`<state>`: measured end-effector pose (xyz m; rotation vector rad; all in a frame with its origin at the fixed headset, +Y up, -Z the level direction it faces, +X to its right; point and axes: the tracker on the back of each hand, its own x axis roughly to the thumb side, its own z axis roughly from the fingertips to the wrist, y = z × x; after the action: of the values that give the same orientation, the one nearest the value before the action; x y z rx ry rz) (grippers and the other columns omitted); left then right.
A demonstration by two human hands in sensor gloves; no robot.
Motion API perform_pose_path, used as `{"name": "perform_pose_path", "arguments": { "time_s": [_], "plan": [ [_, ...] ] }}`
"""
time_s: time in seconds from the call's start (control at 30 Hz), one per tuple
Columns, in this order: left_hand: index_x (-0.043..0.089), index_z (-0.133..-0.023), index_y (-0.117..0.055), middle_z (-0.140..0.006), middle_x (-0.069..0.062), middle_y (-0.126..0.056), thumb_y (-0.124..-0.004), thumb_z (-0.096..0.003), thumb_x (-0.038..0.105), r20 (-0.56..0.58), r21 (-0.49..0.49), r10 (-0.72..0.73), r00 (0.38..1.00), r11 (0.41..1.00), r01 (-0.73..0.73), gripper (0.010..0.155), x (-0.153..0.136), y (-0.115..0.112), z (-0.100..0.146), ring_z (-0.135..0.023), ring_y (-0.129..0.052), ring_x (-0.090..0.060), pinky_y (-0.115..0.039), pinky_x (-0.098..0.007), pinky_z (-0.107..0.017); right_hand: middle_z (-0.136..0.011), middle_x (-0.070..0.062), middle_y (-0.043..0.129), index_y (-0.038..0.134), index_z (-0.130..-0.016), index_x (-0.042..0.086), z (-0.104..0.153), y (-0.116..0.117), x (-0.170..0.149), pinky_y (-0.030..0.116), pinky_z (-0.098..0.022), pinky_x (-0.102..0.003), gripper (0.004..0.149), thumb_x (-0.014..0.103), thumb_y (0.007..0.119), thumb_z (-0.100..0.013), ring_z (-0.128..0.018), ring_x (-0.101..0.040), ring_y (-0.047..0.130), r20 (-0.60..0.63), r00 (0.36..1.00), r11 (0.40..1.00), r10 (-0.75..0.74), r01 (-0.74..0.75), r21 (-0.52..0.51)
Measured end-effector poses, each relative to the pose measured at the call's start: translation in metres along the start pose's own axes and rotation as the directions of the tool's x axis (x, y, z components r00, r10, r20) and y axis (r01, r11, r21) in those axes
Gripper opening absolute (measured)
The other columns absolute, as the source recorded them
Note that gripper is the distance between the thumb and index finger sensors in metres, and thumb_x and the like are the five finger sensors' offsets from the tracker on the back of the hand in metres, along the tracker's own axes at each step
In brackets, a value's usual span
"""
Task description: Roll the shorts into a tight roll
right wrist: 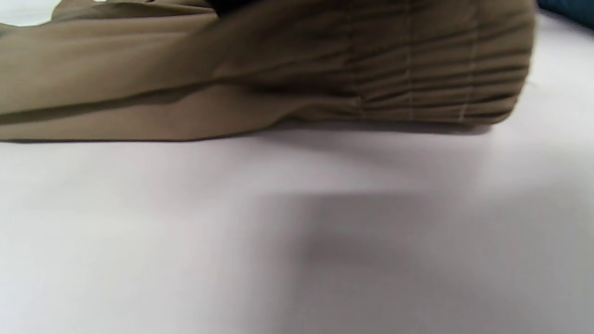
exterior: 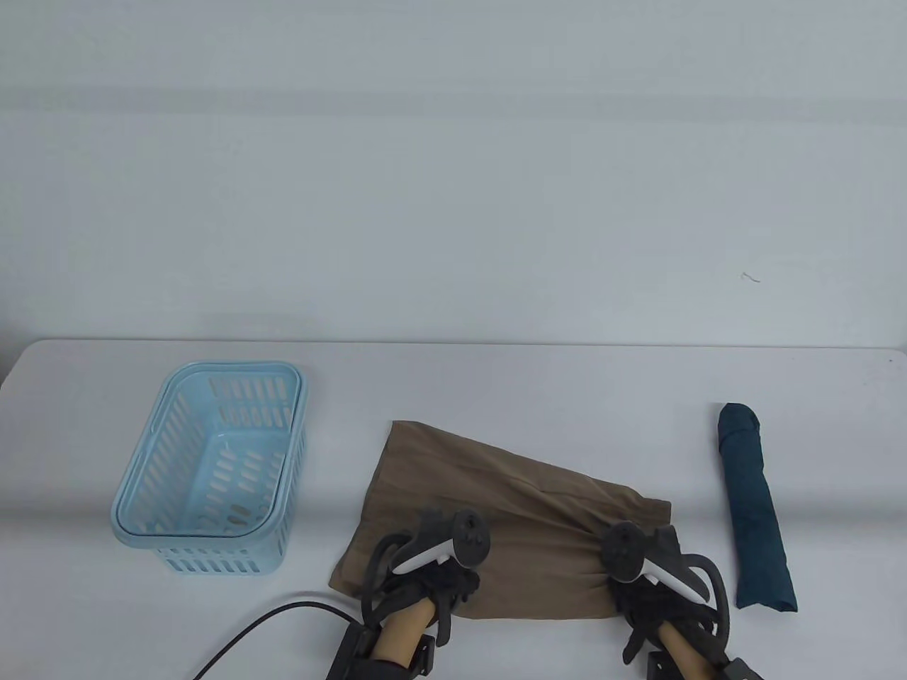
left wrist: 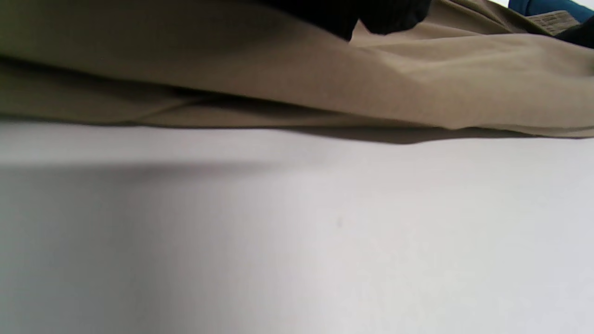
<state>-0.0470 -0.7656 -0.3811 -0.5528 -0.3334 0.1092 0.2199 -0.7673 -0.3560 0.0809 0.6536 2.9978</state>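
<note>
Shorts [exterior: 496, 517], brown, thin woven cloth, lying folded and nearly flat on the white surface [exterior: 496, 375], near edge toward the person. Soft, light, limp by the look of the loose wrinkles; likely to slide on the smooth top and to slacken unless kept taut. Gathered elastic waistband [right wrist: 441, 79] at the right end: thicker, springier, firmest place to grip. Best hold judged to be along the near edge, one hand at each end, curling it over evenly. Left hand [exterior: 432, 559] resting on the near left part, right hand [exterior: 652, 567] on the waistband corner. Fingers hidden under the trackers; spread or pinching cannot be told. Beyond: rolled dark blue garment [exterior: 755, 510] to the right, light blue basket [exterior: 212, 467] to the left.
</note>
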Motion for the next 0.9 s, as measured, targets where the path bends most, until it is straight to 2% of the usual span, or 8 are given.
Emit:
{"name": "perform_pose_path", "arguments": {
  "time_s": [0.47,0.7,0.9],
  "plan": [
    [0.015,-0.102,-0.062,-0.113,-0.012,-0.054,-0.059,-0.0555,0.041,-0.113,-0.019,-0.064,0.992,0.998,0.062,0.053,-0.001,0.023,-0.029,-0.107,-0.055,-0.046,-0.030,-0.073,-0.069,-0.105,-0.022,0.062,0.061,-0.102,0.010,0.005,-0.006,0.026,0.057,-0.066,-0.055,0.050,0.027,0.058,-0.055,-0.096,-0.045,0.055,0.046,0.998,0.998,0.044,-0.046,0.038],
    [0.013,-0.101,-0.060,-0.114,-0.014,-0.051,-0.059,-0.0556,0.040,-0.134,-0.029,-0.081,0.988,0.997,0.078,0.053,-0.003,0.030,-0.043,-0.107,-0.052,-0.047,-0.029,-0.075,-0.069,-0.097,-0.023,0.067,0.065,-0.100,0.009,0.005,-0.008,0.030,0.062,-0.062,-0.050,0.049,0.027,0.059,-0.055,-0.086,-0.045,0.062,0.099,0.995,0.997,-0.025,0.018,0.070],
    [0.011,-0.099,-0.059,-0.114,-0.016,-0.048,-0.060,-0.0555,0.041,-0.155,-0.057,-0.128,0.980,0.991,0.120,0.053,0.000,0.036,-0.055,-0.108,-0.050,-0.047,-0.029,-0.075,-0.069,-0.092,-0.025,0.067,0.065,-0.098,0.007,-0.001,-0.008,0.034,0.064,-0.058,-0.046,0.048,0.027,0.059,-0.055,-0.078,-0.046,0.065,0.132,0.986,0.985,-0.099,0.078,0.154]
  ]
}}
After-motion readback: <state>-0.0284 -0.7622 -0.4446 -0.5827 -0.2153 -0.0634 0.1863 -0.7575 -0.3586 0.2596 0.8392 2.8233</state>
